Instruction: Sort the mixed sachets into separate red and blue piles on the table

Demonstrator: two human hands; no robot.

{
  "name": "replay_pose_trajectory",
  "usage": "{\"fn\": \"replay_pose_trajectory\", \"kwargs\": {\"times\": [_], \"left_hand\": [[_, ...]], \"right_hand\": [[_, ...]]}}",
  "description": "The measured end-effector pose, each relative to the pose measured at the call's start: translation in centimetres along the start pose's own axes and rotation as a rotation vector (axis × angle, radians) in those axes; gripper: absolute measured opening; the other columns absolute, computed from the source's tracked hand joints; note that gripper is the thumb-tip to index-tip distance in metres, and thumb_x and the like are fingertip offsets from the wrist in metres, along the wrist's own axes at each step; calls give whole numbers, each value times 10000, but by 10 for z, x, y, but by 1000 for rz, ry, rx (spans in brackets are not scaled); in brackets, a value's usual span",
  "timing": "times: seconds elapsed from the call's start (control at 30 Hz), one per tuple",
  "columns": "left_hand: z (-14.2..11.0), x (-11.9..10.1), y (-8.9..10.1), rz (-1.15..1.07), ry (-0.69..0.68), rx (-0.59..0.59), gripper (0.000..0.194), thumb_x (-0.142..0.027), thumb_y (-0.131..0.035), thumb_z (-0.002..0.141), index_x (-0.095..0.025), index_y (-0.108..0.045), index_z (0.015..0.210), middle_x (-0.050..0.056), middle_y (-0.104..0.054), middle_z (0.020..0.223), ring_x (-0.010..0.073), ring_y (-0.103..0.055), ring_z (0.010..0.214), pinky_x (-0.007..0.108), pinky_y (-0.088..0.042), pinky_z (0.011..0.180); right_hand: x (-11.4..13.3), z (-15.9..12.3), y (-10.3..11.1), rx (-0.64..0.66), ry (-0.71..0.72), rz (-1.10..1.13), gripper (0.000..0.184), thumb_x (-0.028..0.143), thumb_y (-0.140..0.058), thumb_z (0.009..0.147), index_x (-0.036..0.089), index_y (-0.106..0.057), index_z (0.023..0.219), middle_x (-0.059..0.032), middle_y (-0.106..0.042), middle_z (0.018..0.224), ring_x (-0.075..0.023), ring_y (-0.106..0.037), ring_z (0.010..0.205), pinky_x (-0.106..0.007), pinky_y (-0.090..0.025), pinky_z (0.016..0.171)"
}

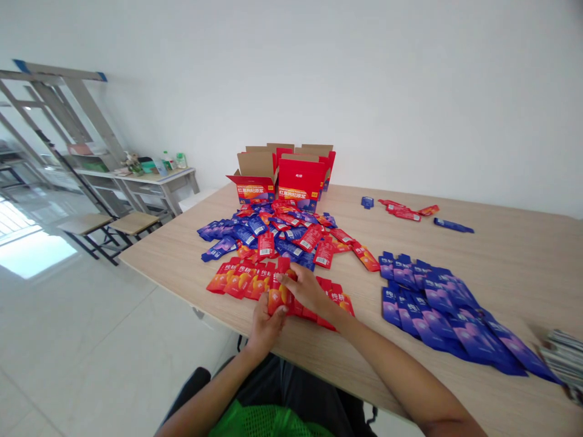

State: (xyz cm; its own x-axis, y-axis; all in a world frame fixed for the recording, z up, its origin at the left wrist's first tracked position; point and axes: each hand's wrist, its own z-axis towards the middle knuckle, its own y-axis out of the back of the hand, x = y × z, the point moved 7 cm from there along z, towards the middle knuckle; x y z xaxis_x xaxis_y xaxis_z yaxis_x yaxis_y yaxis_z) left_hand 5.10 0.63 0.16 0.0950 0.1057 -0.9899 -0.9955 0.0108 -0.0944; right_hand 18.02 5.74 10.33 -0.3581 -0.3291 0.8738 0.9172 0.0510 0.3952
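Observation:
Both hands grip one red pouch point(280, 291) with orange fruit printed on it, held upright just over the table near its front edge. My left hand point(266, 325) pinches the lower end, while my right hand point(307, 291) closes on its upper right side. To the left of it lies a row of overlapping red pouches point(239, 279). More red pouches point(339, 297) fan out on the right, partly hidden by my right hand and forearm. Just beyond, a loose heap of mixed red and blue pouches point(277, 233) spreads across the table.
Open red and blue cartons point(298, 182) stand behind the heap. Overlapping rows of blue pouches point(437, 309) lie at the right on the wooden table point(364, 364). A few red pouches point(401, 210) and a blue pouch point(453, 225) lie farther back. Stools point(134, 223) stand at the left.

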Motion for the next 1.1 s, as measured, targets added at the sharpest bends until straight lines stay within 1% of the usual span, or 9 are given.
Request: {"fn": "replay_pose_trajectory", "kwargs": {"times": [0.13,0.2,0.3,0.4,0.47,0.57,0.67,0.77,1.1], "left_hand": [[-12,-6,23,206,-311,-145,764,-649,-710,856,-175,-412,1377,112,-699,1043,221,-720,814,351,-619,687],[-21,-18,29,418,-530,-199,836,-620,-750,838,-177,-404,1457,170,-660,1230,289,-705,1073,434,-623,861],[-26,-36,24,695,-721,-185,515,-470,-747,894,-227,-612,1327,134,-646,1259,284,-659,1178,429,-599,940],[-19,-51,19,707,-745,-133,180,-313,-641,981,-243,-721,1126,74,-681,1109,201,-684,1054,323,-601,869],[-13,-58,24,679,-734,-170,165,-287,-600,1003,-229,-724,1095,59,-698,1051,181,-687,994,303,-599,834],[-2,-63,39,753,-708,-234,223,-308,-566,1019,-216,-726,1144,78,-707,1099,208,-671,1041,355,-594,879],[9,-68,55,888,-733,-271,256,-352,-563,1016,-214,-748,1126,97,-715,1092,248,-648,1075,428,-565,946],[21,-70,66,952,-737,-262,258,-366,-579,1008,-195,-741,1113,96,-733,1068,253,-648,1055,447,-541,970],[39,-63,57,1218,-630,-224,287,-350,-537,1020,-158,-745,1065,130,-701,1163,313,-595,1172,495,-522,1013]], "right_hand": [[-16,0,-10,68,-87,70,481,643,-676,851,225,-500,691,34,-528,652,-137,-452,629,-255,-349,551],[-25,-2,-17,87,-154,97,472,637,-691,837,223,-515,696,35,-523,649,-135,-444,617,-256,-347,533],[-32,-2,-24,93,-190,123,466,643,-698,833,215,-556,716,23,-566,673,-140,-480,620,-264,-393,558],[-29,6,-19,192,-165,184,455,655,-677,859,200,-666,880,-11,-668,766,-173,-594,687,-292,-485,644],[-23,16,4,176,-117,111,439,616,-648,906,197,-698,1027,-51,-730,888,-206,-672,799,-327,-531,743],[-19,31,72,-61,-59,-353,320,459,-561,1002,189,-705,1096,-129,-750,1114,-257,-699,1050,-376,-514,934],[-39,34,136,-149,-258,-920,324,356,-477,1038,156,-693,1174,-207,-727,1175,-325,-682,1133,-431,-493,971],[-78,26,181,-121,-516,-1140,418,389,-452,1042,102,-645,1278,-264,-695,1218,-366,-679,1153,-464,-501,959],[-169,7,221,-9,-803,-1112,503,399,-391,1043,96,-575,1400,-258,-654,1369,-402,-604,1314,-571,-433,1086]]}}
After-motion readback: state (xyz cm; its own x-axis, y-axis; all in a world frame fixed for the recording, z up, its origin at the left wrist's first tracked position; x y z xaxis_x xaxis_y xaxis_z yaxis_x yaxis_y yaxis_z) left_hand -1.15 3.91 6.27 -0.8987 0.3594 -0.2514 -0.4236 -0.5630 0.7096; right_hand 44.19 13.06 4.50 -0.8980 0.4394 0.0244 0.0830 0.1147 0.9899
